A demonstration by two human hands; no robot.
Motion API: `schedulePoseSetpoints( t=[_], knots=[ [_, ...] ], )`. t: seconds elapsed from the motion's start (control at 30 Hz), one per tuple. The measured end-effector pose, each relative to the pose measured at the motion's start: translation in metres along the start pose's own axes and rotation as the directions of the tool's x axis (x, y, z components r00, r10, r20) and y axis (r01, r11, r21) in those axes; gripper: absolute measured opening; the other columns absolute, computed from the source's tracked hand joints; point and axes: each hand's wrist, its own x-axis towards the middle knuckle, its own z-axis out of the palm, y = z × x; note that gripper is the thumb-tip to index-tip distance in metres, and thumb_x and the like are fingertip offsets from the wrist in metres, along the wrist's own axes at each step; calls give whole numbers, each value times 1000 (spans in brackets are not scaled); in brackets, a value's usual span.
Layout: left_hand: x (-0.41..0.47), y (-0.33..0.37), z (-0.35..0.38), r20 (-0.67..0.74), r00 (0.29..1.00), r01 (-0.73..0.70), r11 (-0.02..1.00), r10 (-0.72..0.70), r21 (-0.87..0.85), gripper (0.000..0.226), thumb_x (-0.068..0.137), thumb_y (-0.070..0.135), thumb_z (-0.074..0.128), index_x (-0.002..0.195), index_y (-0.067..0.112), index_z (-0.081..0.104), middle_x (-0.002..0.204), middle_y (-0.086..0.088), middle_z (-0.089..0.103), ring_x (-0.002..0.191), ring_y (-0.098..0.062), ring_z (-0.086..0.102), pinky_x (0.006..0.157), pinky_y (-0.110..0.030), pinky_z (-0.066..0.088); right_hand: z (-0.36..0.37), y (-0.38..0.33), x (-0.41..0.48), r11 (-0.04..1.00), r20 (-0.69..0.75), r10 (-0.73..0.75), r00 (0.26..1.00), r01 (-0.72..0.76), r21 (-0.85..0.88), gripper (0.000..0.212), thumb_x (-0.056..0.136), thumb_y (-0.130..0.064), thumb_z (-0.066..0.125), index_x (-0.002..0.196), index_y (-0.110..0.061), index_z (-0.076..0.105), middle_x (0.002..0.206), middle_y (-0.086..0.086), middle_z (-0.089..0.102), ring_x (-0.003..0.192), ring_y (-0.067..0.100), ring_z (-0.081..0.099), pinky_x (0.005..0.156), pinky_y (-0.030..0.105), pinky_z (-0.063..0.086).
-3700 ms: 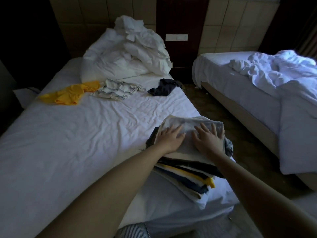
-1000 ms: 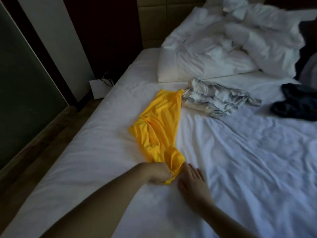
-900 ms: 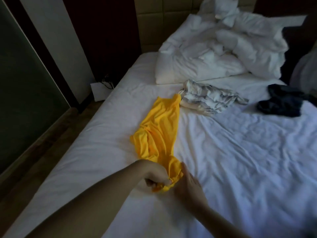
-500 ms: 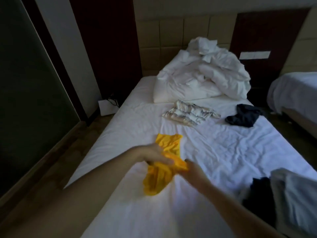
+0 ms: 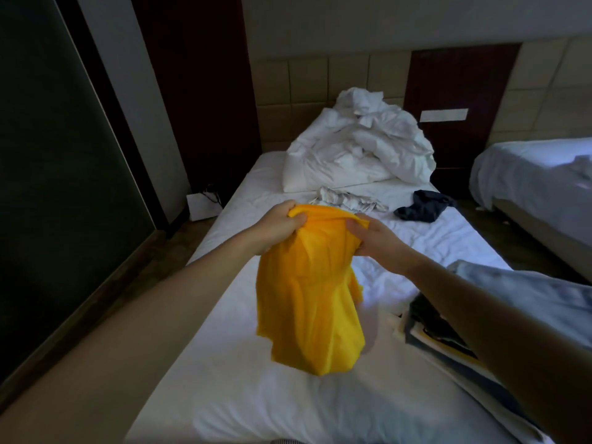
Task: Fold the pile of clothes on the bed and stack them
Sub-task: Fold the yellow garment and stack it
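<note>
Dim hotel-room walls, a padded headboard and a dark glass panel along the left of the frame surround a long bed [image 5: 282,398] covered in a wrinkled white sheet, which runs from the bottom edge up to the centre. A second bed [image 5: 525,174] with pale covers stands at the right edge. A heap of white bedding [image 5: 358,155] is piled at the head of the near bed, upper centre.

A yellow garment [image 5: 307,299] hangs in the middle of the frame, lifted clear of the sheet. It is bright, thin and smooth, bunched at the top and falling in long soft folds, with a seam across it partway down and a loose, uneven bottom edge.

At the lower right a stack of folded clothes [image 5: 528,290] sits on the bed's edge, partly hidden behind the right forearm, with a pale blue-grey piece on top and dark and yellow layers beneath.

Just below the bedding lie a crumpled grey-and-white garment [image 5: 349,200] and, to its right, a dark navy garment [image 5: 423,206].

The left hand [image 5: 275,225] and right hand [image 5: 378,238] each grip the yellow garment's top edge, fingers curled into the cloth.

A small white box [image 5: 201,206] stands on the floor at the bed's left.
</note>
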Motion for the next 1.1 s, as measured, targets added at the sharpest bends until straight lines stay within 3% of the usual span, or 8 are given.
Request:
schedulePoseSetpoints(
  t=[0.13, 0.3, 0.43, 0.57, 0.7, 0.9, 0.97, 1.1],
  knots=[
    [-11, 19, -10, -97, 992, -74, 997, 77, 35, 37, 102, 34, 37, 127, 10, 51, 111, -4, 53, 96, -13, 48, 73, -24, 41, 12, -27, -3, 993, -101, 33, 994, -44, -106, 32, 100, -30, 38, 126, -14, 49, 111, 13, 57, 97, 27, 58, 84, 49, 52],
    [-12, 22, -21, -15, 999, 42, 999, -42, -23, 39, 100, 36, 41, 132, 14, 42, 119, -5, 49, 100, -17, 48, 86, -32, 41, 11, -26, 6, 978, -235, 40, 971, -86, -192, 42, 100, -30, 38, 136, -9, 43, 91, 2, 51, 79, 17, 53, 62, 29, 50],
    [-16, 9, -2, -154, 987, 44, 999, -47, -22, 31, 93, 33, 57, 112, 15, 40, 108, -6, 43, 88, -10, 49, 66, -22, 40, 15, -27, 9, 971, -329, 191, 925, -128, 204, 23, 101, -25, 39, 86, -14, 53, 70, 8, 44, 65, 19, 48, 59, 32, 46],
    [-24, 3, 37, 251, 965, 86, 996, -83, 0, 38, 89, 43, 60, 112, 14, 51, 108, -5, 56, 92, -7, 55, 73, -18, 42, 23, -29, 13, 963, -270, 223, 937, -169, 212, 33, 97, -29, 48, 85, 1, 54, 80, 18, 48, 79, 28, 53, 74, 46, 48],
    [-17, 9, 43, 352, 934, 163, 952, -64, -258, 57, 78, 53, 64, 120, 18, 50, 119, -2, 61, 114, -18, 56, 103, -38, 41, 19, -35, 4, 954, -179, 242, 954, -200, 224, 45, 97, -32, 46, 115, 8, 53, 117, 39, 51, 109, 46, 55, 94, 55, 45],
    [-9, -29, 49, 465, 884, 156, 962, -36, -223, 113, 53, 73, 71, 145, 34, 18, 148, 7, 32, 135, -18, 31, 112, -41, 25, -13, -46, -5, 778, -114, 213, 970, -98, 620, 35, 101, -34, 34, 109, -7, 55, 92, 10, 63, 78, 20, 66, 59, 30, 57],
    [-8, -42, 53, 555, 828, 207, 964, -82, -167, 97, 68, 50, 77, 146, 28, 23, 138, 3, 48, 127, -18, 46, 113, -43, 28, -20, -51, -3, 772, -149, 210, 966, -70, 631, 39, 100, -37, 36, 118, -6, 51, 95, 11, 62, 85, 22, 61, 58, 31, 57],
    [-8, -39, 57, 562, 826, 137, 983, -45, -122, 14, 98, 16, 49, 107, 16, 58, 104, -1, 63, 98, -13, 58, 111, -45, 33, -31, -50, 2, 753, -183, 207, 961, -37, 657, 43, 99, -39, 37, 125, -7, 49, 103, 12, 61, 93, 25, 60, 68, 34, 58]
  ],
)
